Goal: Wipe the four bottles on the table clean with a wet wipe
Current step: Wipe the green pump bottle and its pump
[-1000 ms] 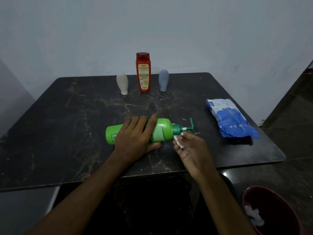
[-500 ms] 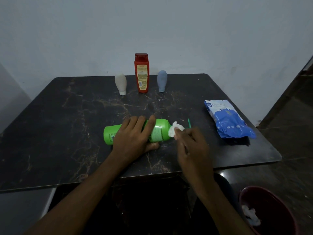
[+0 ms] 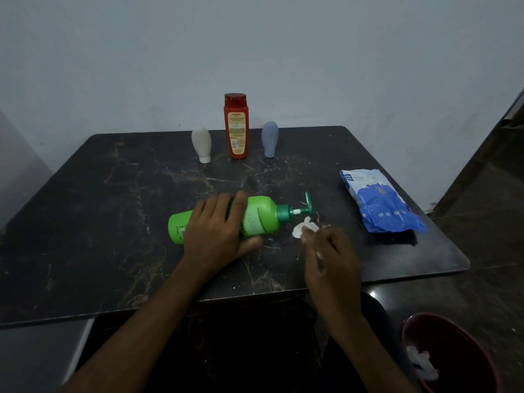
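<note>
The green bottle (image 3: 261,219) was laid sideways on the tabletop (image 3: 113,208), gripped by the L hand (image 3: 218,231), w/ its pump end pointed at the nearer R hand (image 3: 329,256) (wet wipe (image 3: 302,229) pinched, just beside it).

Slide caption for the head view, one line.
Left hand holds a green pump bottle on its side on the table while the right hand pinches a wet wipe near the pump.
</note>
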A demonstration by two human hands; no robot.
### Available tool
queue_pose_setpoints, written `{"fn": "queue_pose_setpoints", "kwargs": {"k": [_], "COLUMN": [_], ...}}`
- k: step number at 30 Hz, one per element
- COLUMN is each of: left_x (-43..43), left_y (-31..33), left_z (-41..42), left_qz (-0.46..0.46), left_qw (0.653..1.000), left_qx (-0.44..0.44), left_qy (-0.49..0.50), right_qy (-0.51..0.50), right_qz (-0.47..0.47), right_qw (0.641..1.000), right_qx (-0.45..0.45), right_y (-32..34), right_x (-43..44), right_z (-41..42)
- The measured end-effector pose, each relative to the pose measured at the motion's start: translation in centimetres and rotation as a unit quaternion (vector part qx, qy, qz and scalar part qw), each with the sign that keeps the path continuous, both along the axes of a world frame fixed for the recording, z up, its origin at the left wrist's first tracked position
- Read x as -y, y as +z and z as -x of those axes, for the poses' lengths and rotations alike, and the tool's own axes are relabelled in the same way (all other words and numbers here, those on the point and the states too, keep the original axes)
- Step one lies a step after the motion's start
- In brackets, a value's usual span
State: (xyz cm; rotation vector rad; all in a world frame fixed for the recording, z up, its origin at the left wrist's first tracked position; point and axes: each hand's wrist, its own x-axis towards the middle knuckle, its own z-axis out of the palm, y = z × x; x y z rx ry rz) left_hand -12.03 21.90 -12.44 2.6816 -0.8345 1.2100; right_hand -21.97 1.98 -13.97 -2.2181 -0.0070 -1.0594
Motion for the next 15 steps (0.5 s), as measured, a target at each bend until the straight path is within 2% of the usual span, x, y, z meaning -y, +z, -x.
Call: {"fn": "queue_pose_setpoints", "kwargs": {"k": [4, 6, 8, 10, 15], "left_x": [-0.5, -0.7, -0.8, -0.8, -1.1], "left_y": [0.2, 0.3, 0.4, 0.5, 0.8], "left_z": [0.0, 0.0, 0.2, 0.2, 0.4], "left_qz": [0.055, 0.079, 0.100, 0.108, 0.117], "left_qw": [0.998, 0.997, 0.995, 0.994, 0.993], "left_qx": [0.022, 0.023, 0.018, 0.013, -0.008], "left_qy": [-0.003, -0.009, -0.015, -0.021, -0.022], "right_qy": [0.037, 0.087, 0.137, 0.172, 0.190], "right_qz": [-0.164, -0.281, -0.331, -0.282, -0.020], "right_qw": [0.986, 0.956, 0.934, 0.944, 0.981], "right_qx": [-0.001, -0.011, -0.002, 0.014, 0.033], "right_y": [2.2, 4.5, 6.9, 8.7, 9.8], "right_x": [2.0, 2.6, 2.8, 2.6, 1.3], "right_z": [0.5, 0.3, 0.3, 0.1, -0.8]}}
